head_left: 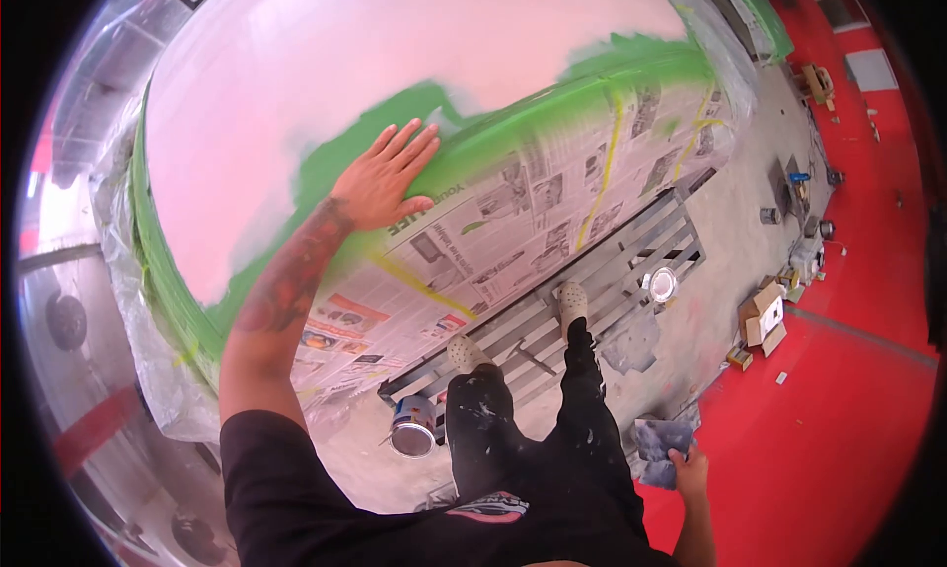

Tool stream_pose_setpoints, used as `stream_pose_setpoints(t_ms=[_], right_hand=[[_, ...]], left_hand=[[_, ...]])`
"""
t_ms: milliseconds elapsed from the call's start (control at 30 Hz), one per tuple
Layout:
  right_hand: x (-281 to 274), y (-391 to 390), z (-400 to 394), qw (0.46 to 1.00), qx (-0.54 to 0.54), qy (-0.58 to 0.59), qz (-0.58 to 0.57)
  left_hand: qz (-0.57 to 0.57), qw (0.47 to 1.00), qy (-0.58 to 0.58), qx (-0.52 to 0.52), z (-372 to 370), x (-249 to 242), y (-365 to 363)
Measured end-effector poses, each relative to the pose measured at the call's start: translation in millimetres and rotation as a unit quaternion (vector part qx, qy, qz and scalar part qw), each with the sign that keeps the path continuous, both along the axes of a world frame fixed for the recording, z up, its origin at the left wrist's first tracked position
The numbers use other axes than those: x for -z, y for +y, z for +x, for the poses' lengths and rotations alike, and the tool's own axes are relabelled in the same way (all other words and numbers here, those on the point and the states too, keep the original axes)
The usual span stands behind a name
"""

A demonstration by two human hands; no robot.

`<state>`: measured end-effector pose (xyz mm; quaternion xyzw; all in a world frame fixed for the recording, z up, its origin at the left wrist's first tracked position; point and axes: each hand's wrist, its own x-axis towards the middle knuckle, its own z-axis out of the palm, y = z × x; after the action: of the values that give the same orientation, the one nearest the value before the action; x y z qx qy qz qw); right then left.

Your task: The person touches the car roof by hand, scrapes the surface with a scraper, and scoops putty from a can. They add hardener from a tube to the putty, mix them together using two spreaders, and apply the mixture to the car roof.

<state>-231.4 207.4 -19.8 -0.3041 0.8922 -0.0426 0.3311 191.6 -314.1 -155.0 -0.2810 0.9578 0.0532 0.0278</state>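
At near right, my right hand (693,471) pinches a grey sheet (658,437) by its edge; it looks light, bendable, best held there. Farther left, my left hand (383,187) rests, fingers slightly spread, on the stiff-looking panel (326,74).

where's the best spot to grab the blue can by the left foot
Probably the round wall just under the rim of the can, coming from the person's left: it looks upright, floor shows on that side, and the slatted platform and left leg crowd the other.
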Motion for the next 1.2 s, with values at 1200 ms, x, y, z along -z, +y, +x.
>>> stream_pose_setpoints(t_ms=[1200], right_hand=[[182.6,-344.7,-81.3,0.863,0.224,-0.164,-0.422]], left_hand=[[-0.018,1.000,-0.014,0.001,-162.1,3.2,-94.5]])
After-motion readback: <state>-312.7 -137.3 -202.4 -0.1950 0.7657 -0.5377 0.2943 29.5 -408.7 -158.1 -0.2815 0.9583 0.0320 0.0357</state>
